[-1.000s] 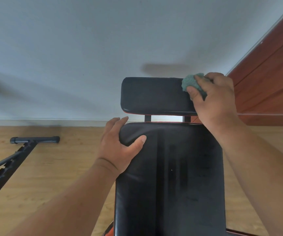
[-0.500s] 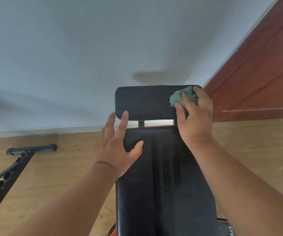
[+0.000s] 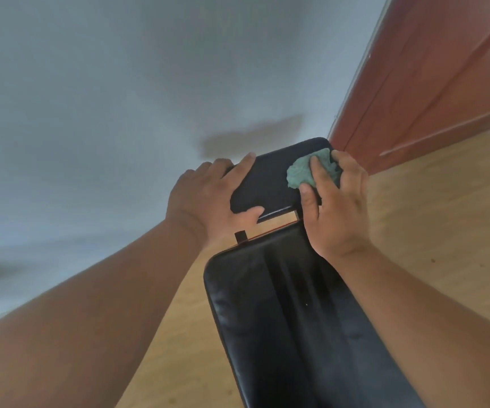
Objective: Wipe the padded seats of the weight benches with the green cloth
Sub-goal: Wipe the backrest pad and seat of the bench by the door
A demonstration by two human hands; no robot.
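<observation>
A view from a head camera looks down at two bare forearms reaching forward over a black padded bench [image 3: 296,334] that runs away from the viewer. Beyond the long pad, across a narrow gap with a metal bracket [image 3: 240,236], sits a smaller black pad [image 3: 270,184]. The left hand [image 3: 208,201] grips the left end of this small pad, its fingers curled over the far edge and its thumb pressed along the near edge. The right hand [image 3: 335,207] holds a crumpled green cloth [image 3: 302,173] against the right part of the small pad; the index finger lies across the cloth, the thumb sits at its near side, and the other fingers wrap around the pad's right end, though the frame is blurred enough that their exact lie is hard to tell. Under the bench is a light wooden floor [image 3: 429,219]. A pale grey wall [image 3: 149,98] fills the upper left, and a reddish-brown door [image 3: 444,83] stands at the upper right.
</observation>
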